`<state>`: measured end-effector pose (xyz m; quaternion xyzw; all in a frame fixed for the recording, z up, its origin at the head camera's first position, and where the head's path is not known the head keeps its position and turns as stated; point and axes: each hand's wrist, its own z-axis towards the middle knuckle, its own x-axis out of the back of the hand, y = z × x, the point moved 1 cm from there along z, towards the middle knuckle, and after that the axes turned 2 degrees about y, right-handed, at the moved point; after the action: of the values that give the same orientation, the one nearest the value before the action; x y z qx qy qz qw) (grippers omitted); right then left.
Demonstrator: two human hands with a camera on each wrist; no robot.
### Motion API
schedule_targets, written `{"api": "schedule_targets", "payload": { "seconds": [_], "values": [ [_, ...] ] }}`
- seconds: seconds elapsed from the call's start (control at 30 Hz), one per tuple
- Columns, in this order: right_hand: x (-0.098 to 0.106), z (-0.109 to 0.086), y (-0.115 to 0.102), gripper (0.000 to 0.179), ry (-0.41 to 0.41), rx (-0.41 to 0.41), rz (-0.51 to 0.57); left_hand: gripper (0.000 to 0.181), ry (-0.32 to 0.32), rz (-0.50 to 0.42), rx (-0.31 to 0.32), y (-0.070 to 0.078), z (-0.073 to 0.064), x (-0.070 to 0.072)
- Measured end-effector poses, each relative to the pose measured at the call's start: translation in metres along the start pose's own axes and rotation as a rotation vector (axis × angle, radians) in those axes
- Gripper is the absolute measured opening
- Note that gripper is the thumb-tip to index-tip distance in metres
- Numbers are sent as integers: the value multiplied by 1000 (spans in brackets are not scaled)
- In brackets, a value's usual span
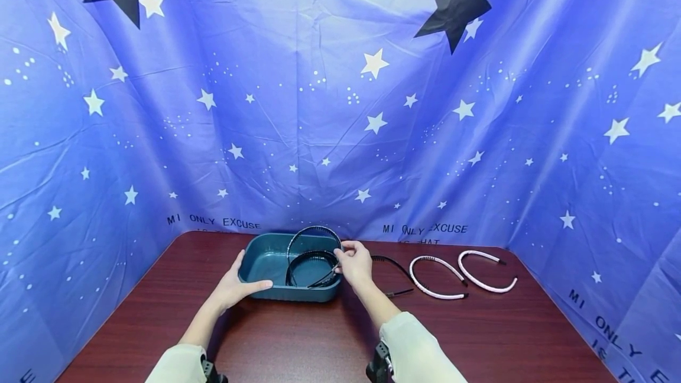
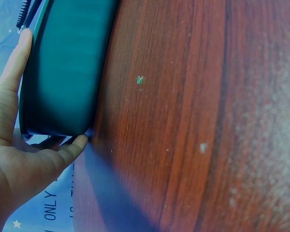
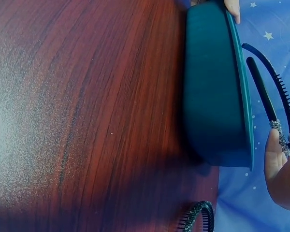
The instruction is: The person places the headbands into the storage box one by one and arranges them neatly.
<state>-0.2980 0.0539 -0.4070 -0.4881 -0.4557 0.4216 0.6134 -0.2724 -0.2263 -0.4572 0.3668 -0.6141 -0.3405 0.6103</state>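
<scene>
A teal plastic bin (image 1: 289, 293) stands on the table. My left hand (image 1: 236, 283) grips its left end, thumb over the near rim and fingers around the end wall, also seen in the left wrist view. Over the bin's right half, my right hand (image 1: 355, 262) pinches a black headband (image 1: 317, 228) with inner teeth. In the right wrist view, thumb and finger meet on a glittery stretch of the headband (image 3: 276, 126). Below the raised arc, more black headband (image 1: 291, 273) curves inside the bin, partly hidden by the right hand.
Right of the bin lie a black headband (image 1: 396, 262), partly behind the right forearm, and two pale pink headbands (image 1: 440, 295) (image 1: 485, 286). A blue curtain (image 1: 319, 135) with stars encloses the back and sides of the dark red wooden table (image 1: 298, 347).
</scene>
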Motion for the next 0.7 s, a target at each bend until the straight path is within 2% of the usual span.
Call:
{"api": "schedule_targets", "payload": {
  "seconds": [0.7],
  "values": [
    [-7, 2, 7, 25, 38, -32, 13, 118, -1, 8, 8, -1, 1, 0]
  ]
}}
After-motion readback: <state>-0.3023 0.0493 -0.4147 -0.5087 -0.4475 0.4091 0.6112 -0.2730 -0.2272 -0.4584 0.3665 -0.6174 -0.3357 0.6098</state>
